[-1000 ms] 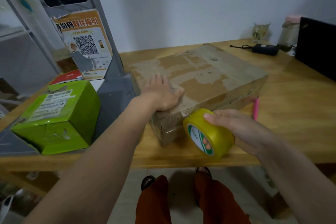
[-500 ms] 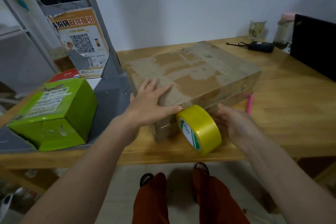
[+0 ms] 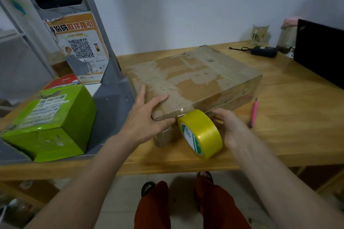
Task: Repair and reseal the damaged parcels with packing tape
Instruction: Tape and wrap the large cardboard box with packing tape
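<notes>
Wooden tabletop [image 3: 290, 117] against a pale wall: we stand at its near edge, facing a flat, worn cardboard parcel [image 3: 195, 78] that lies at an angle in the middle, its near corner close to the table's front edge. Our left hand [image 3: 147, 117] presses flat on that corner, fingers spread and straight. Our right hand [image 3: 229, 126] holds a roll of yellow packing tape [image 3: 201, 134] upright against the parcel's near side; the fingers are hidden behind the roll, so we cannot tell how they curl. A strip of clear tape runs from the roll onto the parcel's edge. Bare wood lies open to the right, where a pink pen [image 3: 254, 112] rests near the parcel. To the left, a green box [image 3: 50, 122] sits closed on a grey stand base [image 3: 109, 106]. At the back, a glass [image 3: 260, 33] and a jar [image 3: 288, 35] stand beside a black power adapter [image 3: 264, 51].
</notes>
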A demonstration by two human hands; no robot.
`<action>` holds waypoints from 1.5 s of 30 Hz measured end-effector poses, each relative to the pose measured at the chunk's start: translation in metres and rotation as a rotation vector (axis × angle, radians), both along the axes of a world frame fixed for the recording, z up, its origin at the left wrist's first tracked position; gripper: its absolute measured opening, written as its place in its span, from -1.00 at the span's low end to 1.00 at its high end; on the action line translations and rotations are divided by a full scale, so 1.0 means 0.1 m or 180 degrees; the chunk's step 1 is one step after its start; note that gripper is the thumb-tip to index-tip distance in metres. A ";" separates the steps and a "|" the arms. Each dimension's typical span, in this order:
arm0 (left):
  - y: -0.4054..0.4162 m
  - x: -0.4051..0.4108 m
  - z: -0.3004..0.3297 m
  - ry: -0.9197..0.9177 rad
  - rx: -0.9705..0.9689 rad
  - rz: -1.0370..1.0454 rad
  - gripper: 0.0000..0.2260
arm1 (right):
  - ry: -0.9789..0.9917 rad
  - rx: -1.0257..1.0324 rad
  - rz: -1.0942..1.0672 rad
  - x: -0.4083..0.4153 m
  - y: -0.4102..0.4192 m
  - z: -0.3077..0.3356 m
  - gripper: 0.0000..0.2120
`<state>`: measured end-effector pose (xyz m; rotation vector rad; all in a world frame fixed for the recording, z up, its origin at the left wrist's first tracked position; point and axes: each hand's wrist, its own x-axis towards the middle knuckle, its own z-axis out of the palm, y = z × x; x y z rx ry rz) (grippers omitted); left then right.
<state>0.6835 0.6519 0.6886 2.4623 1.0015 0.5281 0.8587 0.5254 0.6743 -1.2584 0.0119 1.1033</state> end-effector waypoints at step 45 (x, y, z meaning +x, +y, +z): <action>1.94 0.63 0.02 -0.2207 -0.2263 0.1766 -0.53 | 0.0850 0.1076 0.0138 0.72 0.17 -0.28 -0.55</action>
